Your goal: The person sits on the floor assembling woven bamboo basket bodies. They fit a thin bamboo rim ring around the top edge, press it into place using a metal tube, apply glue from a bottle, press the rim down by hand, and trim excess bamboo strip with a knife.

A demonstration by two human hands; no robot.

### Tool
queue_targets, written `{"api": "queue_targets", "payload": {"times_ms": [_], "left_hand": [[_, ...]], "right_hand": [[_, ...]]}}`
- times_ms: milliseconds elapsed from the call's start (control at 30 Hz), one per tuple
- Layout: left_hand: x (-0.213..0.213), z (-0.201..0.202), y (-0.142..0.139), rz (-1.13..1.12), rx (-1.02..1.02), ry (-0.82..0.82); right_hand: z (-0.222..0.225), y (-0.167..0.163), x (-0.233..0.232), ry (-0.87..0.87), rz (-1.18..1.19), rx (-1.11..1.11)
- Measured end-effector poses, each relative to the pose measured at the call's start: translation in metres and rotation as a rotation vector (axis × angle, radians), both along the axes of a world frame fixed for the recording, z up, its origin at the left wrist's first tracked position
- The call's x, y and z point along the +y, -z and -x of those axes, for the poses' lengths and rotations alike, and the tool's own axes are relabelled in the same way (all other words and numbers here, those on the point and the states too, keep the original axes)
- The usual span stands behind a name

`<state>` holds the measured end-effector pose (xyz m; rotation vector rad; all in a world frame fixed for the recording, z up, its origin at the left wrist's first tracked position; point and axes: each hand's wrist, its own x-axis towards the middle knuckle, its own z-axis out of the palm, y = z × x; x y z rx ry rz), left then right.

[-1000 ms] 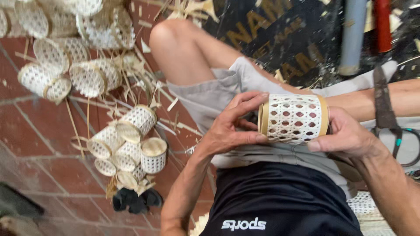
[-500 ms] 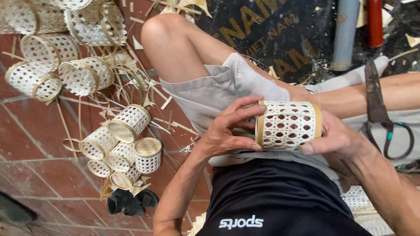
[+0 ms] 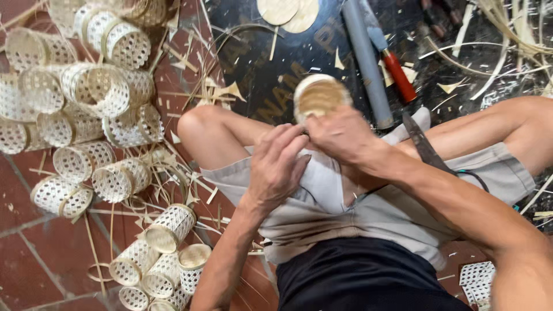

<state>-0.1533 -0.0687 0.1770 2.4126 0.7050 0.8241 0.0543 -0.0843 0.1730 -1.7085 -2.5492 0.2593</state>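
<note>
Right hand (image 3: 340, 135) grips small woven basket (image 3: 318, 97) mid-frame; left hand (image 3: 279, 167) loose beside it. Basket could slip, grip's only at its edge.

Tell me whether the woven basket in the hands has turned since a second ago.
Yes. The woven basket lay sideways over the lap showing its lattice wall; now its round end faces the camera, lifted toward the knee, with the right hand gripping it.

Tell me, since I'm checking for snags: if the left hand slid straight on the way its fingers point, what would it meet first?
Probably the woven cup that the right hand holds: the left hand points up and right, fingertips close to it. Depth is unclear, so it might brush the right hand's fingers first.
</note>
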Motion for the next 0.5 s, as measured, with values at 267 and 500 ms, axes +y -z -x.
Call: {"api": "queue_targets", "payload": {"times_ms": [267, 500], "left_hand": [[0.012, -0.015, 0.035, 0.019, 0.174, 0.058], [0.011, -0.054, 0.053, 0.179, 0.644, 0.028]], "right_hand": [[-0.052, -0.016, -0.034, -0.125, -0.388, 0.513], [-0.099, 0.063, 0.002, 0.408, 0.439, -0.400]]}}
